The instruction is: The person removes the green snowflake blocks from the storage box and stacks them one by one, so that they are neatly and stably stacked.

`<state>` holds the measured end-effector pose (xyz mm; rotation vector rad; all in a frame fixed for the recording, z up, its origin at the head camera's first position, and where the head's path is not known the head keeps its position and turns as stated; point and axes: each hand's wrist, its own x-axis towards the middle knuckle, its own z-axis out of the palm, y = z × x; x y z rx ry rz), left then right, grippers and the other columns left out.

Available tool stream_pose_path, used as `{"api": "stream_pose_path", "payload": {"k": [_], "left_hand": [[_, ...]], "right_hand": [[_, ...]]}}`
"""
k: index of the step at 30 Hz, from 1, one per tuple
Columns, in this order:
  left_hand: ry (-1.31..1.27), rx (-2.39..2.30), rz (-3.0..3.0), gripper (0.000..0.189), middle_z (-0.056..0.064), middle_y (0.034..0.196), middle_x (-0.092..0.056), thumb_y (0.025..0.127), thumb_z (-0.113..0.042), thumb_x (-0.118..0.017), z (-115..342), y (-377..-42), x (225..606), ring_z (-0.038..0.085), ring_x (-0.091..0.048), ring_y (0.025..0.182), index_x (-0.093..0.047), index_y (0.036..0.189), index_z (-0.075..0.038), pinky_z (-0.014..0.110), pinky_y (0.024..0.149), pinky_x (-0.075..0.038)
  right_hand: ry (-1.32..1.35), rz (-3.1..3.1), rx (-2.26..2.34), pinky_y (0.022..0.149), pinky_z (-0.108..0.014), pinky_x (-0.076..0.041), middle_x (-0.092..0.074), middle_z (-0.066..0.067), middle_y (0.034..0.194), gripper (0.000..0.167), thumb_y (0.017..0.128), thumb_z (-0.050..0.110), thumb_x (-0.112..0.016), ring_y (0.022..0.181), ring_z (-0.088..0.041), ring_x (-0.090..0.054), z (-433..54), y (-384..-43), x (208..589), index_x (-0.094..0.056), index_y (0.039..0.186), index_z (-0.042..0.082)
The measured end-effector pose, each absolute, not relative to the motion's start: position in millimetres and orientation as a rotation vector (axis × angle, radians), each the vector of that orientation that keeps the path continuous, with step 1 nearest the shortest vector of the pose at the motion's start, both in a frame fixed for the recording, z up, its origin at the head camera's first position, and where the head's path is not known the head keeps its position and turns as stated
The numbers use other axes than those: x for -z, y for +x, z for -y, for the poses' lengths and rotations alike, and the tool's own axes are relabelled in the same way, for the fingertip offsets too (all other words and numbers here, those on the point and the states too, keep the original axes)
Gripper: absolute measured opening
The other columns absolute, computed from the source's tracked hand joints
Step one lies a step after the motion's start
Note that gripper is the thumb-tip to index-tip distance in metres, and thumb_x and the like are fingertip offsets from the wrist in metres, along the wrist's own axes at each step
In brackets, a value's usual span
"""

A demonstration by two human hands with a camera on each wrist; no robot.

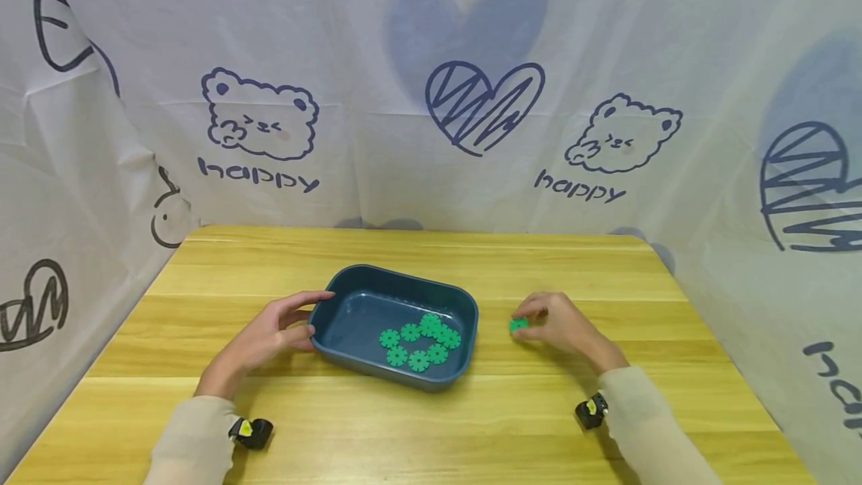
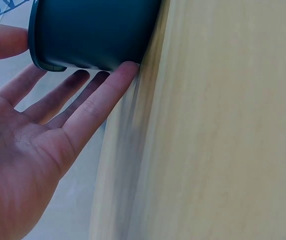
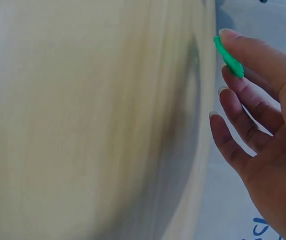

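Note:
A dark blue-green rectangular bin sits on the wooden table, with several green notched plastic discs lying flat in its right half. My left hand is at the bin's left end. Its outstretched, spread fingers touch the outer wall and rim in the left wrist view. To the right of the bin, my right hand pinches one green disc between thumb and fingertip. The right wrist view shows that disc edge-on, with the other fingers loosely bent below it.
The wooden table extends around the bin on all sides. A white cloth printed with bears and hearts hangs behind it and along both sides. Each wrist carries a small black camera.

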<state>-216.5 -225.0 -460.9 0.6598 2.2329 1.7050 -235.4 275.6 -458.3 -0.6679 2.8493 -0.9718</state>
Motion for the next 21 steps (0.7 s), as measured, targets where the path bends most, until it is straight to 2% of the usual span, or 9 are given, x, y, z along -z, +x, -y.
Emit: {"api": "stream_pose_path", "payload": {"k": [5,12,21], "left_hand": [[0.659,-1.707,-2.232,0.055,0.029,0.161,-0.035,0.100,0.000,-0.056,225.1,-216.6,461.1,0.047,-0.052,0.133,-0.043,0.153,0.001,0.033,0.086,-0.064],[0.646,-1.707,-2.229,0.055,0.029,0.161,-0.035,0.100,-0.001,-0.056,225.1,-216.4,460.8,0.043,-0.055,0.132,-0.043,0.153,0.000,0.033,0.087,-0.064],[0.648,-1.709,-2.232,0.055,0.029,0.161,-0.035,0.099,0.000,-0.056,224.7,-216.1,460.7,0.044,-0.054,0.133,-0.044,0.153,0.000,0.032,0.087,-0.064]], "right_hand": [[-0.625,-2.828,0.943,0.079,-0.022,-0.057,-0.076,-0.004,0.108,0.027,0.084,0.019,-0.086,0.094,-0.015,-0.065,-285.4,-235.3,465.1,-0.080,0.109,0.009],[-0.627,-2.818,0.942,0.088,-0.033,-0.061,-0.075,-0.004,0.110,0.025,0.087,0.020,-0.084,0.101,-0.019,-0.067,-294.2,-234.3,468.8,-0.080,0.109,0.010],[-0.663,-2.849,0.917,0.088,-0.034,-0.060,-0.074,0.000,0.106,0.020,0.087,0.019,-0.084,0.099,-0.018,-0.067,-301.7,-232.8,469.5,-0.080,0.105,0.012]]}}
